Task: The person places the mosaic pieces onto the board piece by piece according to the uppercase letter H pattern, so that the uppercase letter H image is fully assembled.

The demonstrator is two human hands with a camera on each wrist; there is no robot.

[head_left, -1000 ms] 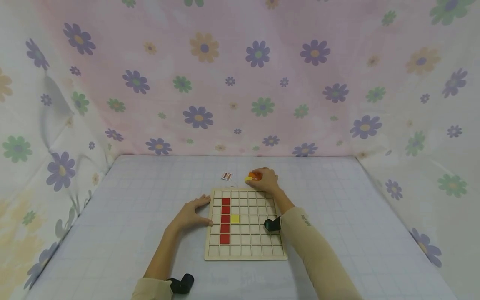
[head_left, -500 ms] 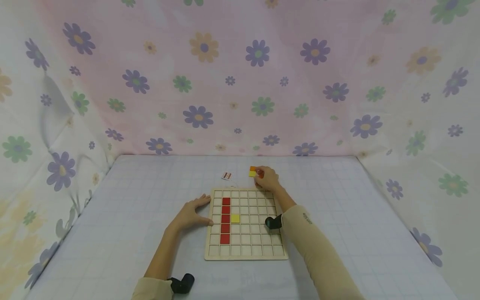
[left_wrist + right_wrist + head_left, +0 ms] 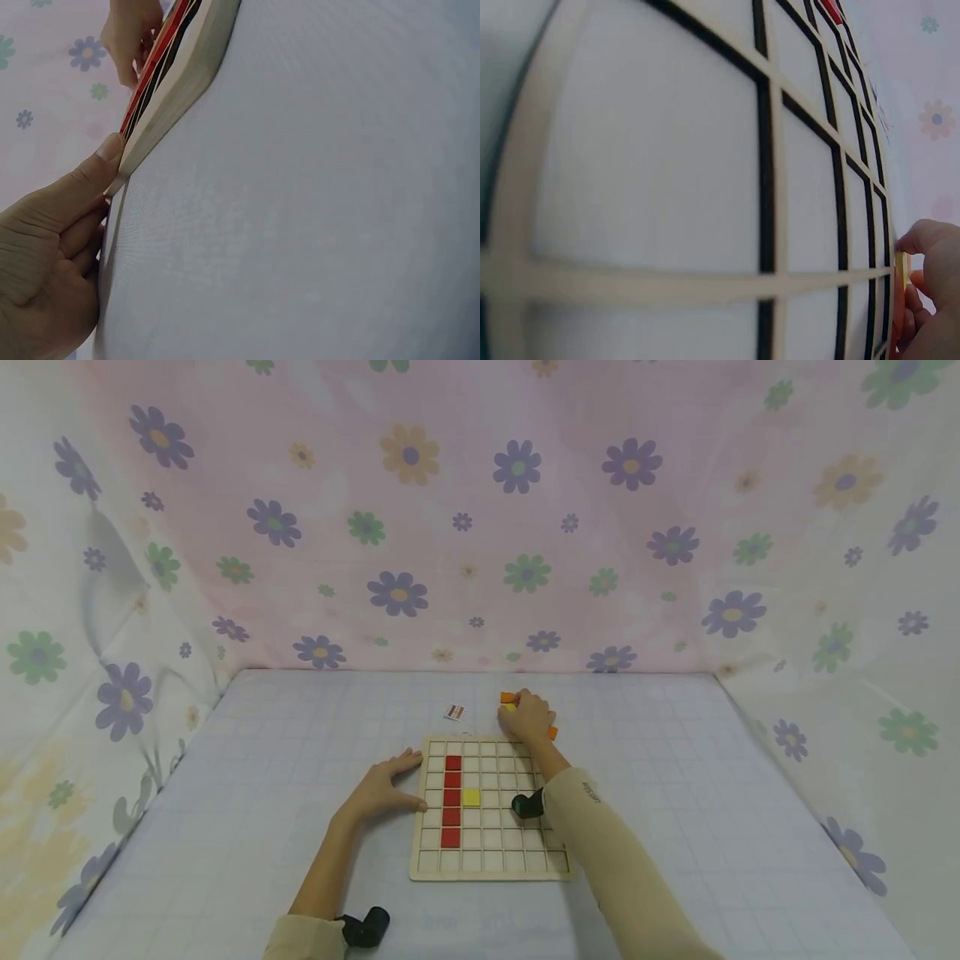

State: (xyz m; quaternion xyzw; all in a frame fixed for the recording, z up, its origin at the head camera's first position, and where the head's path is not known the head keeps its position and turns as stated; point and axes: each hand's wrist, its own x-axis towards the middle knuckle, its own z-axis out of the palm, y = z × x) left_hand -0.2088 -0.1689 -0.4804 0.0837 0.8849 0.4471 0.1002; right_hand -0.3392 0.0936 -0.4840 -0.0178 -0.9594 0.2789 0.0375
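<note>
I look down on a pale table, with a grid board lying on it. A pink flowered curtain rises well beyond the board's far edge, and white flowered drapes stand well apart from it on both sides. That gives me wide stretches of tabletop left and right of the board, and a narrower strip between its far edge and the curtain.

On the board itself I see a column of red tiles, with one yellow tile just beside it. The left hand is at the board's left edge, thumb spread from the fingers and touching the rim.

Just past the board's far edge, the right hand bends its fingers down at another yellow tile; I cannot tell whether they pinch it. An orange tile and a second orange tile peek out around that hand. A small printed card lies behind the board too.
</note>
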